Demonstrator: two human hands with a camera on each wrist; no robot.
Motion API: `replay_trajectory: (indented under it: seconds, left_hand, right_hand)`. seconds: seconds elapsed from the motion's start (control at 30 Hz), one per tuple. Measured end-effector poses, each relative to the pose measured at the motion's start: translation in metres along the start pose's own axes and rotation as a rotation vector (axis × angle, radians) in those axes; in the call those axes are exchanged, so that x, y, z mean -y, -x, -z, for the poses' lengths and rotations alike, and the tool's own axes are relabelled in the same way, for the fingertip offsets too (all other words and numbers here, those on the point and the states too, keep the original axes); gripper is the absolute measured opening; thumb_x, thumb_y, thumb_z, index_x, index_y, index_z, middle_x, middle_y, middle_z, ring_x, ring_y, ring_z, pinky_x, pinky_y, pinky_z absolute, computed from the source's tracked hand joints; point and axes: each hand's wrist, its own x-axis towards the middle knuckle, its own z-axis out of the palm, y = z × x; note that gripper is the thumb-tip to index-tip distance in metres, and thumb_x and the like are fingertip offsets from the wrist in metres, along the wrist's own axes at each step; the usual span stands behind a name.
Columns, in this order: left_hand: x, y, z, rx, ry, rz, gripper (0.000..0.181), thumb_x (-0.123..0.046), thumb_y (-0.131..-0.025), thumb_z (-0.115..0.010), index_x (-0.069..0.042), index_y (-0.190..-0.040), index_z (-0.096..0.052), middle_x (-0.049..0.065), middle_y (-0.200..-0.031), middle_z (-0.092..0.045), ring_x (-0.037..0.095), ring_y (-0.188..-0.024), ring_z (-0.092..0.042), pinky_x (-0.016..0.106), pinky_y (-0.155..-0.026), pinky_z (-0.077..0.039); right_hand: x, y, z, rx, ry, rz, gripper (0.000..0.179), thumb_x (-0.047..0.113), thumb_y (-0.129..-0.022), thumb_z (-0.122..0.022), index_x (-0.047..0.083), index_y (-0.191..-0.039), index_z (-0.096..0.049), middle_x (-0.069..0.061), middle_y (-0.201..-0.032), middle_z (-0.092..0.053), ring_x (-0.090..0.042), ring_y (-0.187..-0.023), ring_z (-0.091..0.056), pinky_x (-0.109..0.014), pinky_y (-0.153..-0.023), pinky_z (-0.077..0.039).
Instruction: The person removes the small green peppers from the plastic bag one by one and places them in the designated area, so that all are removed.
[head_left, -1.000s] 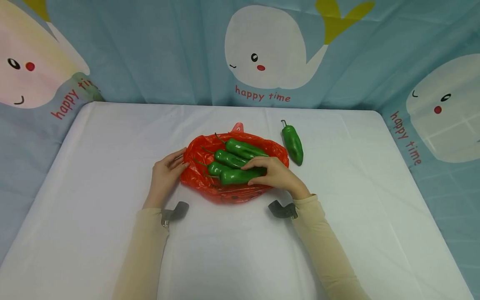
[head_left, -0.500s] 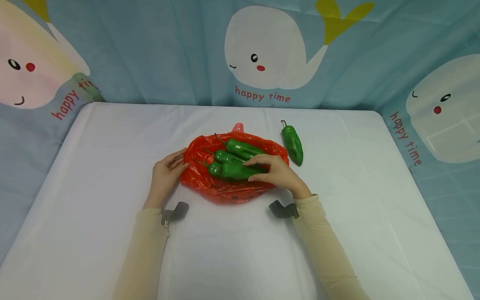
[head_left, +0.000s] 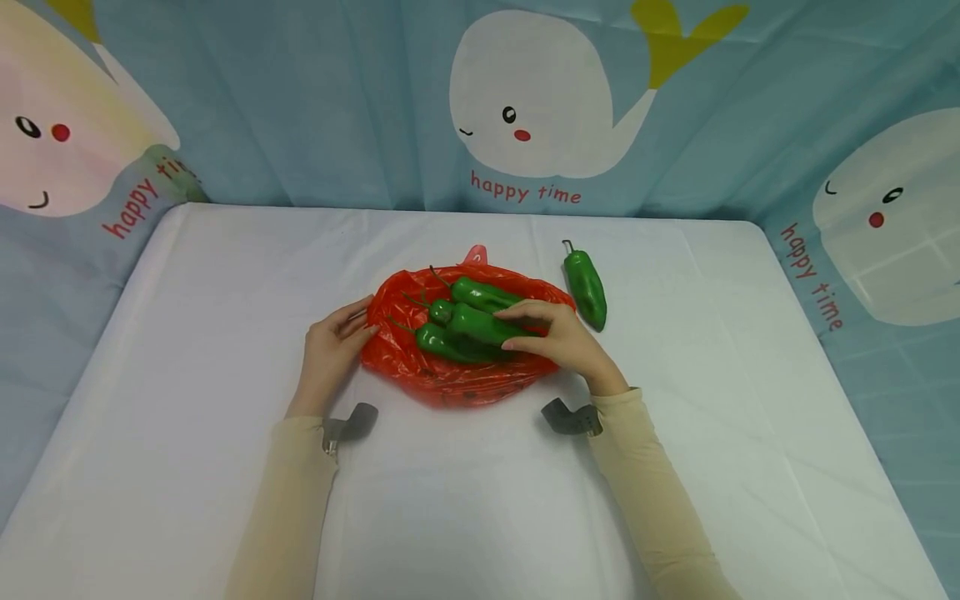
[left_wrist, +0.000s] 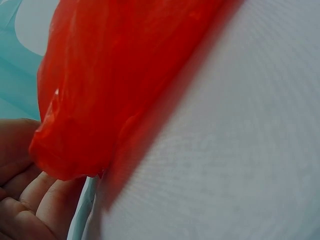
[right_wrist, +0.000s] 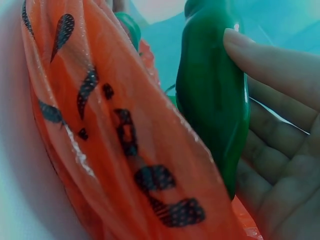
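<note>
In the head view, a red plastic bag [head_left: 420, 379] lies with its mouth wide, with several green peppers [head_left: 450, 343] inside, stems toward the left. My left hand [head_left: 335, 350] holds the bag's left rim. In the left wrist view, part of that hand [left_wrist: 30, 200] is hidden behind the red plastic. My right hand [head_left: 558, 337] pinches one green pepper [head_left: 476, 323] between thumb and fingers over the other peppers. The right wrist view shows this held pepper [right_wrist: 210, 95] behind the bag's dark-printed side [right_wrist: 115, 165], with the thumb [right_wrist: 270, 62] against it.
A single green pepper [head_left: 585, 287] lies on the white table [head_left: 465, 500] just beyond the bag's right end. A red bag handle [head_left: 476, 255] sticks up at the back. Behind the table hangs a blue curtain [head_left: 337, 108] with whale prints.
My right hand has moved slightly away from me with the pepper, from the front of the bag to over the middle peppers. The left hand has stayed at the rim.
</note>
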Motion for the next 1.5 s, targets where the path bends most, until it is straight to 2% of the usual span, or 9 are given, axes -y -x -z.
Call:
replay_trajectory:
  seconds: [0.2, 0.63, 0.8, 1.0, 1.23, 1.5]
  left_hand:
    - [-0.0017, 0.0005, 0.0008, 0.007, 0.006, 0.002, 0.045, -0.008, -0.090, -0.064, -0.004, -0.134, -0.052, 0.015, -0.133, -0.053, 0.026, -0.119, -0.054, 0.012, -0.085, -0.047]
    - [0.0031, -0.0022, 0.0001, 0.000, -0.001, -0.025, 0.046, -0.006, -0.089, -0.064, -0.004, -0.134, -0.053, 0.015, -0.132, -0.054, 0.027, -0.118, -0.055, 0.013, -0.086, -0.047]
    - [0.0027, -0.0026, 0.0001, 0.004, 0.007, -0.017, 0.045, -0.004, -0.090, -0.063, -0.003, -0.134, -0.052, 0.017, -0.132, -0.054, 0.029, -0.118, -0.054, 0.013, -0.087, -0.047]
    - [0.0019, -0.0023, 0.0007, 0.010, 0.003, -0.004, 0.045, -0.001, -0.090, -0.060, 0.001, -0.134, -0.050, 0.020, -0.132, -0.052, 0.032, -0.119, -0.052, 0.013, -0.087, -0.046]
    - [0.0014, -0.0012, 0.0003, 0.007, 0.021, -0.020, 0.045, -0.005, -0.090, -0.063, -0.003, -0.134, -0.052, 0.017, -0.131, -0.054, 0.029, -0.118, -0.054, 0.012, -0.085, -0.047]
    - [-0.0017, 0.0005, 0.0001, 0.002, 0.015, -0.025, 0.046, -0.007, -0.089, -0.065, -0.005, -0.134, -0.053, 0.015, -0.130, -0.055, 0.027, -0.117, -0.055, 0.011, -0.085, -0.047]
  right_hand:
    - [0.0015, 0.0004, 0.0013, -0.020, -0.032, 0.001, 0.038, 0.010, -0.081, -0.075, 0.005, -0.117, -0.066, -0.005, -0.116, -0.063, -0.018, -0.111, -0.054, -0.035, -0.094, -0.049]
    - [-0.0017, 0.0002, 0.0041, -0.086, -0.090, 0.015, 0.036, 0.006, -0.081, -0.074, 0.001, -0.116, -0.066, -0.009, -0.116, -0.063, -0.018, -0.107, -0.058, -0.033, -0.095, -0.049]
    - [-0.0026, 0.0006, 0.0043, -0.109, -0.101, 0.019, 0.035, 0.005, -0.082, -0.072, 0.000, -0.116, -0.065, -0.011, -0.117, -0.063, -0.020, -0.107, -0.059, -0.035, -0.094, -0.050]
    - [-0.0031, 0.0006, 0.0049, -0.140, -0.181, 0.014, 0.035, 0.001, -0.083, -0.070, -0.003, -0.116, -0.064, -0.013, -0.118, -0.062, -0.020, -0.106, -0.060, -0.035, -0.094, -0.050]
    - [-0.0035, 0.0004, 0.0053, -0.174, -0.247, -0.028, 0.035, -0.001, -0.083, -0.069, -0.005, -0.118, -0.063, -0.013, -0.118, -0.062, -0.019, -0.103, -0.062, -0.030, -0.091, -0.051]
    - [-0.0026, 0.0015, 0.0060, -0.198, -0.313, -0.020, 0.037, -0.005, -0.082, -0.069, -0.008, -0.118, -0.061, -0.010, -0.114, -0.064, -0.018, -0.098, -0.063, -0.030, -0.087, -0.053]
